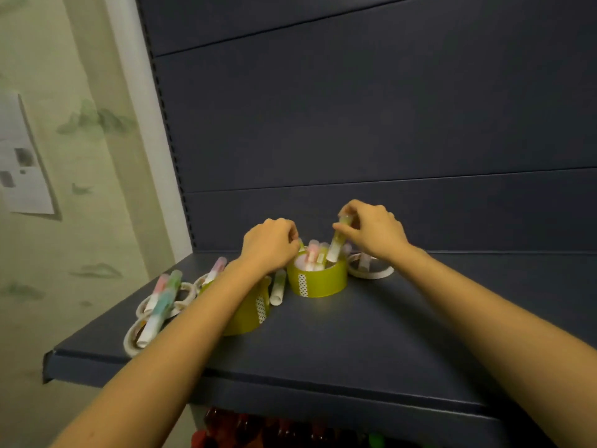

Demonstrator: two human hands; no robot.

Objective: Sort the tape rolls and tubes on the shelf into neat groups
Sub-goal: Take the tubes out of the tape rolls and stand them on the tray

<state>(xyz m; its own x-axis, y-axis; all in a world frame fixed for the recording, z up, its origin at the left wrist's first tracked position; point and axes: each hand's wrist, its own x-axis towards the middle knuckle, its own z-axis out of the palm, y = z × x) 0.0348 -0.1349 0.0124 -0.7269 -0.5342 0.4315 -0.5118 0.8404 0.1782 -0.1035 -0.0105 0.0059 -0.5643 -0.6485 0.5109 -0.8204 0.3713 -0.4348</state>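
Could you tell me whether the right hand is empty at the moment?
No, the right hand pinches a tube whose lower end is inside the green roll.

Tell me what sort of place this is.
Probably a shop aisle: a dark metal shelf with a slotted upright and panelled back, tape rolls and tubes laid out on it, and more goods on the level below.

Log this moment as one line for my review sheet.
right hand: pinches tube, tilted, lower end in green tape roll | left hand: curled at roll's rim, hold unclear | other tubes: standing in roll
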